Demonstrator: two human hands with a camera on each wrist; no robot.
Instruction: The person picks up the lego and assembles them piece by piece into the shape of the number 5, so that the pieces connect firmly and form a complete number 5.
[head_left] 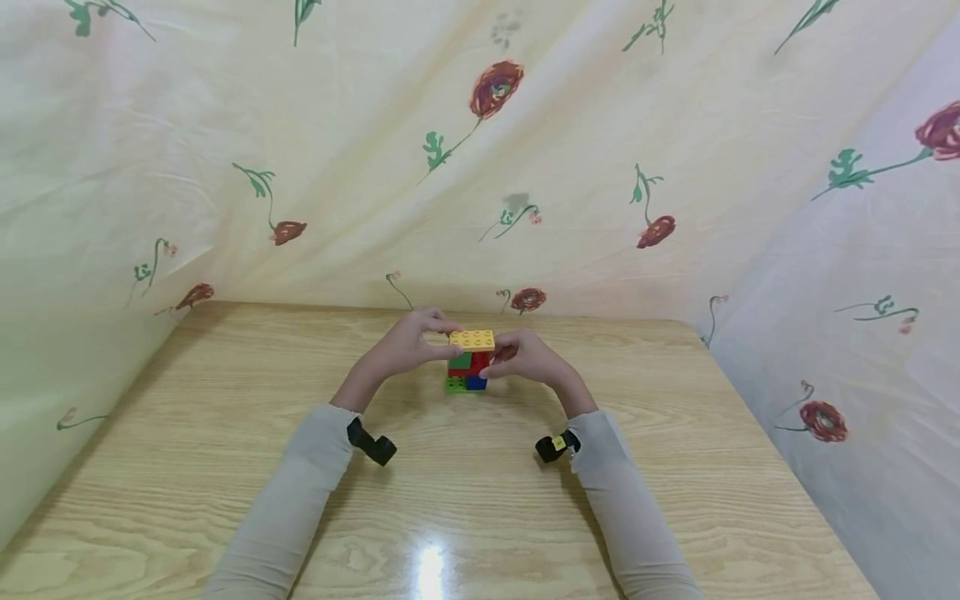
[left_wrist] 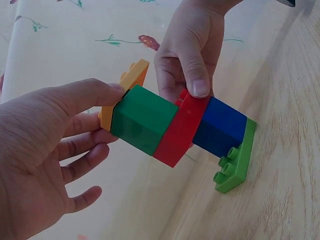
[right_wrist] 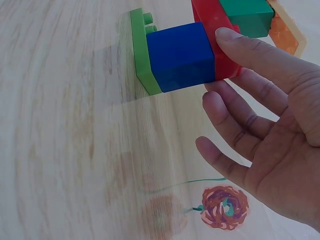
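Note:
A stack of toy building bricks stands between both hands. At its bottom lies a flat light green brick, with a blue brick on one end. Across the blue one sits a red brick, then a dark green brick, and a flat yellow brick at the top. My left hand pinches the yellow brick between thumb and fingers, its lower fingers spread loosely. With thumb and forefinger, my right hand grips the red brick; its other fingers are loosely bent below.
The bricks stand toward the back of a wooden table. Behind the table hangs a cream cloth printed with red flowers, and it continues along the left and right sides.

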